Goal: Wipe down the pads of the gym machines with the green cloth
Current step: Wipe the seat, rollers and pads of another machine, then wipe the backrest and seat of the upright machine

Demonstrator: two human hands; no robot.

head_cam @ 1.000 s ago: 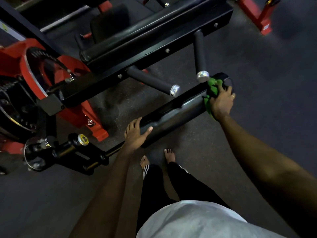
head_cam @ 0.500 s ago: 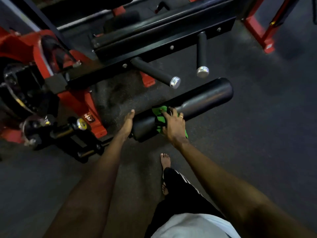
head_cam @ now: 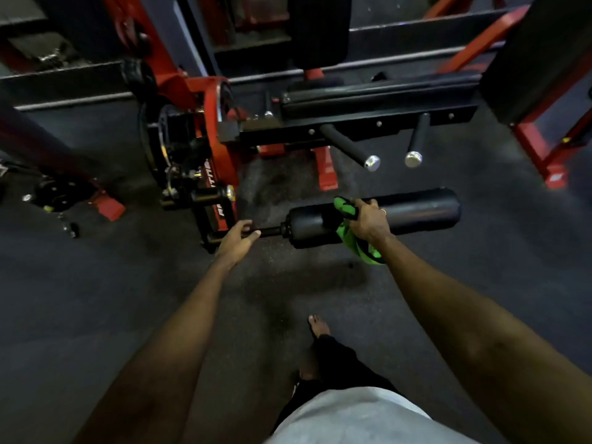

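Note:
A long black roller pad point(head_cam: 416, 211) lies level across the middle of the view, carried on a thin black bar at its left end. My right hand point(head_cam: 368, 224) presses the green cloth point(head_cam: 347, 233) onto the pad's left half, and the cloth hangs down below the hand. My left hand point(head_cam: 237, 238) holds the thin bar just left of the pad, fingers curled on it. A larger upright black pad point(head_cam: 320, 30) stands at the back of the machine.
The red and black machine frame point(head_cam: 205, 149) with its cam wheel stands left of the pad. Two black handles with silver caps point(head_cam: 371, 161) stick out above the pad. Red frame legs point(head_cam: 544, 155) stand at right. My bare foot point(head_cam: 318, 326) is on the dark floor.
My right hand slid the green cloth from the pad's far right end to its left half. My left hand moved off the pad's end onto the thin bar. The view shifted back and left.

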